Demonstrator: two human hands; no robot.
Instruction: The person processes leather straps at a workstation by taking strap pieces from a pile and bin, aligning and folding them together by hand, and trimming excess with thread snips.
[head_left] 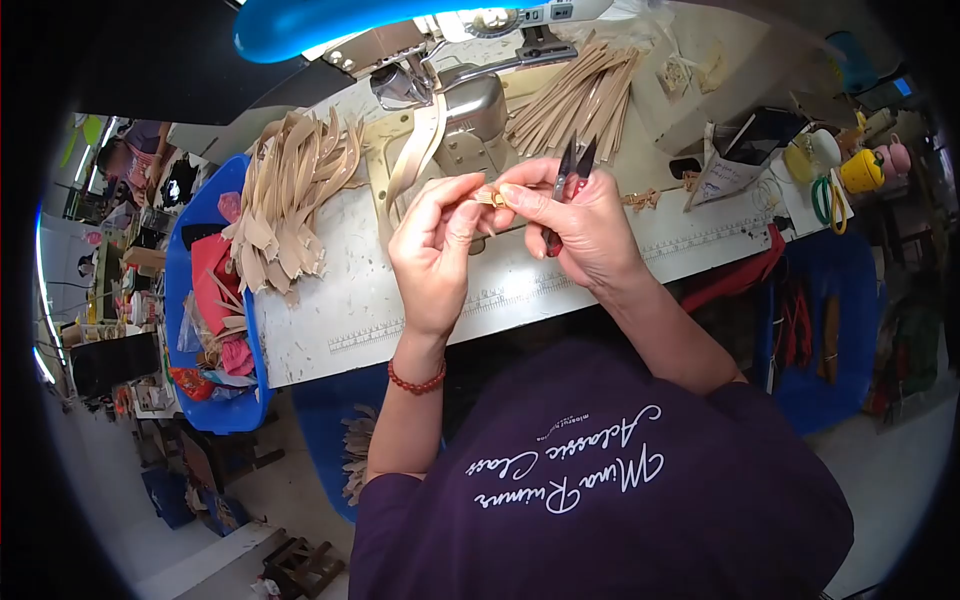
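Bright, even light across the white table (pixel 420 290), strongest on the metal sewing machine (pixel 470 105), which shows glare. Soft shadows under both hands on the table. Heavy fisheye: the table edge bows, black vignette rings the frame. Far from the sewing machine, the left and right margins go soft and smeared. Blue blurred shape above the sewing machine is out of focus. Centre is sharp.

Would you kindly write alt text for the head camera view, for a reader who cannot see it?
Two bare hands meet over a white worktable, the left hand and right hand pinching a small tan strap piece; the right also holds black thread snips. Piles of beige straps lie beside a grey sewing machine.
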